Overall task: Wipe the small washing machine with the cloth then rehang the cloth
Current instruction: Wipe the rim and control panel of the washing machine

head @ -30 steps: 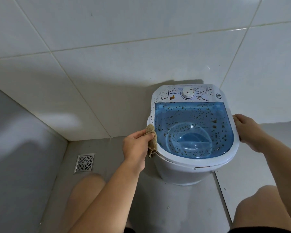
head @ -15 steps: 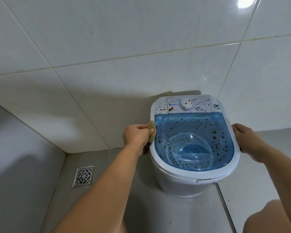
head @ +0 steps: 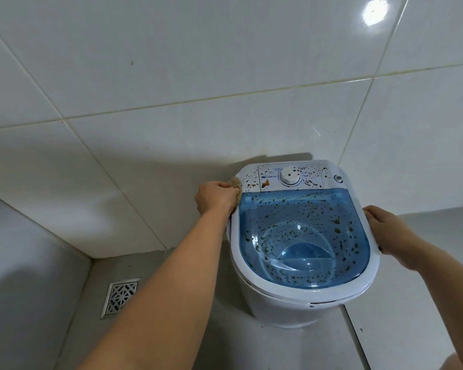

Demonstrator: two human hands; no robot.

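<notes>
Your left hand grips the tan cloth, fingers curled round it, and presses it against the upper left corner of the small washing machine, just beside the control panel. Only a small fold of the cloth shows past your knuckles; the rest is hidden under the hand.

Your right hand holds the machine's right rim, fingers wrapped over the white edge about halfway along the lid. You cannot see the fingertips, which sit behind the rim.

The machine stands on the grey floor against the white tiled wall. Its see-through blue lid is closed and flecked all over with brown specks. Through the lid you can see the tub, with a pale round pulsator at the bottom; whether any water or laundry lies in it cannot be told through the tinted plastic. The same brown specks spatter the white control panel around the round dial, and a few mark the white rim near the front. A small round button or cap sits at the top right corner.

To the left of your forearm, a square metal floor drain is set into the floor near the corner, well apart from the machine.
</notes>
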